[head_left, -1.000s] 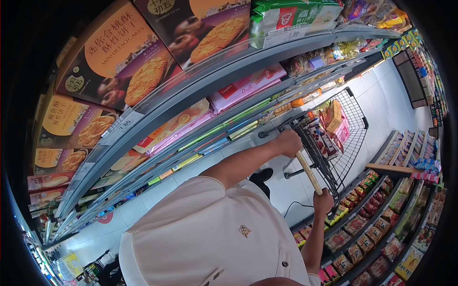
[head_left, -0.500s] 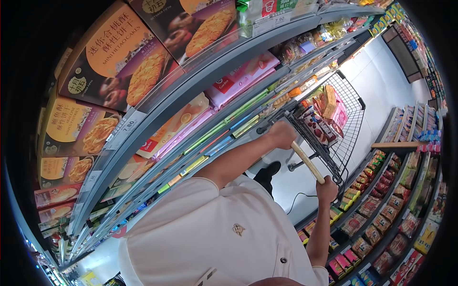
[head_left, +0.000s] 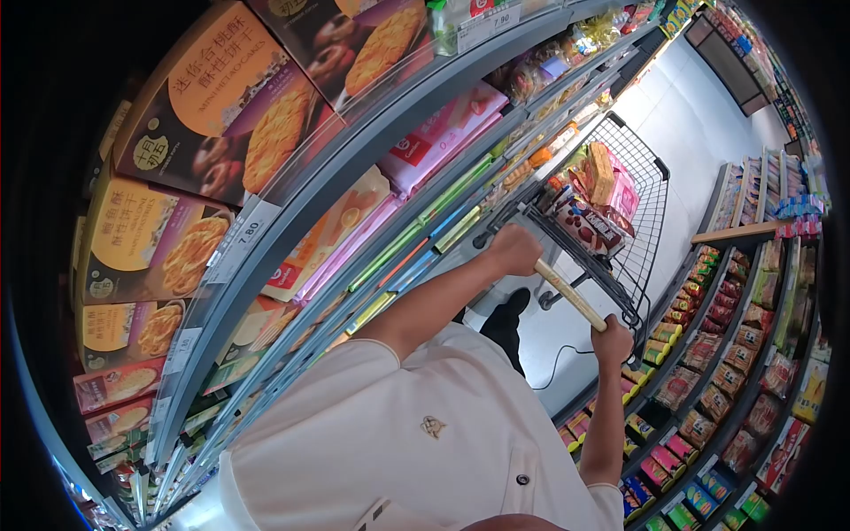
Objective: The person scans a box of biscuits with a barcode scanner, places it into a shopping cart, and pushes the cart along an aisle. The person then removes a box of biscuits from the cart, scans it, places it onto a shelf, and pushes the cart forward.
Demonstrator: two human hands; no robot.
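Head view — both hands, left (head_left: 516,249) and right (head_left: 614,327), wrapped round the cart's tan handle bar (head_left: 570,296).

A dark brown and orange cardboard cake box (head_left: 221,115) on the upper shelf reads "MINI HE TAO CAKES" beneath Chinese characters. The white price tag (head_left: 237,237) on the grey shelf edge below it shows "7.80". Another white price label (head_left: 489,15), on the shelf edge near the top of the view, reads "7.90". Print on the packets in the black wire trolley (head_left: 639,186) is too small to read.
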